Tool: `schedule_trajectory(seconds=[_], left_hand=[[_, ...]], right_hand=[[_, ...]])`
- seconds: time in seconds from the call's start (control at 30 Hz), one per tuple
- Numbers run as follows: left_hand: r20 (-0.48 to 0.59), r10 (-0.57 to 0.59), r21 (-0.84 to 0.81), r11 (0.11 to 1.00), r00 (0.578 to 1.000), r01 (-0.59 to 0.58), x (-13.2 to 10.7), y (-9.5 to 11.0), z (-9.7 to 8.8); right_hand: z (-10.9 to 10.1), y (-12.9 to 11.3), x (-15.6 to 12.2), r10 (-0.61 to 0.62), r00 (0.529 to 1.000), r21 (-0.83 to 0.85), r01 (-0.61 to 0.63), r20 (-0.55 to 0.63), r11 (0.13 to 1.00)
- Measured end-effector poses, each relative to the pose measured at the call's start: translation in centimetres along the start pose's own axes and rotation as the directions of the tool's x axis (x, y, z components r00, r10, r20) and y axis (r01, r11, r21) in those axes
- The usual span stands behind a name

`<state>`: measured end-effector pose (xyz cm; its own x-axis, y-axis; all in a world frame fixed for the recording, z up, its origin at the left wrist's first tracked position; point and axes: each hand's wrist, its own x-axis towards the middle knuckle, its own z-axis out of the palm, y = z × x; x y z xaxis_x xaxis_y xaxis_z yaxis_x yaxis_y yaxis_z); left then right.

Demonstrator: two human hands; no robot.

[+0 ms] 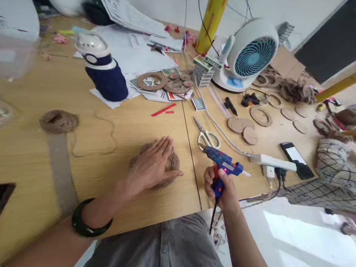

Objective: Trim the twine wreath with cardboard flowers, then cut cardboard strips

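Note:
My left hand (152,166) lies flat, fingers stretched out, on top of a round brown twine-wrapped piece (173,163). Most of that piece is hidden under the palm. In my right hand (226,192) is a blue hot glue gun (223,158), gripped by its handle, with a small red light lit and a glue stick poking out of the back. Its nozzle points up and left, near the scissors (211,138) with pale handles. To the left sits a ball of twine (59,122), and a loose strand curves across the table toward the twine-wrapped piece.
A white fan (255,50) and a navy-and-white bottle (106,79) stand at the back. Cardboard rings (261,117) and discs lie right. A power strip (273,162) with cords and a phone (297,160) are near the right edge. Red strips (163,109) lie mid-table.

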<state>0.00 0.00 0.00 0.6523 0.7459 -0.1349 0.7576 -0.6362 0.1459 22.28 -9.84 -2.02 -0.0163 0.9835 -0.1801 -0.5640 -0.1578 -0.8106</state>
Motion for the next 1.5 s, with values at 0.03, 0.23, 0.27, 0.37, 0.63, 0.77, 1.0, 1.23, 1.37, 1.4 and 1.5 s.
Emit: schedule_trajectory(seconds=[0.03,0.23,0.27,0.37,0.63,0.77,1.0,1.23,1.37,1.4,1.5], left_hand=[[0.0,0.005,0.004,1.0,1.0,-0.005,0.1,-0.1,0.3],[-0.032,0.043,0.051,0.998,0.999,-0.042,0.1,-0.3,1.8],[-0.036,0.048,0.063,0.997,0.998,-0.045,0.0,-0.2,1.9],[-0.04,0.048,0.104,0.994,0.998,-0.044,0.0,0.1,2.0],[-0.039,0.068,-0.032,0.997,0.997,-0.069,0.1,-0.5,1.6],[-0.143,0.115,-0.172,0.975,0.983,-0.139,-0.2,-1.4,0.2],[-0.589,-0.129,-0.399,0.905,0.798,-0.148,-4.3,-2.0,-2.8],[-0.619,-0.333,-0.463,0.886,0.712,0.012,-9.8,-1.2,-0.9],[-0.691,-0.273,-0.352,0.936,0.669,0.018,-11.7,-1.2,1.2],[-0.704,-0.271,-0.344,0.939,0.656,0.019,-12.1,-1.3,1.8],[-0.712,-0.294,-0.355,0.934,0.637,0.034,-13.2,-1.6,3.7]], right_hand=[[-0.2,0.1,-0.1,0.001,1.0,0.001,-0.001,-0.002,1.0],[-1.2,0.7,-0.3,0.006,1.0,0.006,-0.006,-0.028,1.0],[-1.3,0.7,-0.3,0.006,1.0,0.007,-0.005,-0.031,1.0],[-1.0,0.6,-0.1,0.003,0.999,0.007,-0.003,-0.035,1.0],[0.2,-0.2,-0.8,-0.016,1.0,0.003,0.016,-0.001,1.0],[0.3,-0.5,-1.5,-0.041,0.999,-0.016,0.041,0.009,0.999],[0.3,-1.8,-1.7,-0.066,0.998,-0.069,0.067,0.007,0.995],[-0.7,-6.3,-1.4,-0.349,0.926,-0.506,0.236,-0.141,0.829],[-3.4,-10.0,-1.4,-0.584,0.76,-0.865,0.059,-0.284,0.498],[-4.4,-10.9,-1.5,-0.662,0.689,-0.927,-0.035,-0.294,0.374],[-8.2,-12.8,-2.2,-0.782,0.602,-0.955,-0.295,-0.163,-0.027]])
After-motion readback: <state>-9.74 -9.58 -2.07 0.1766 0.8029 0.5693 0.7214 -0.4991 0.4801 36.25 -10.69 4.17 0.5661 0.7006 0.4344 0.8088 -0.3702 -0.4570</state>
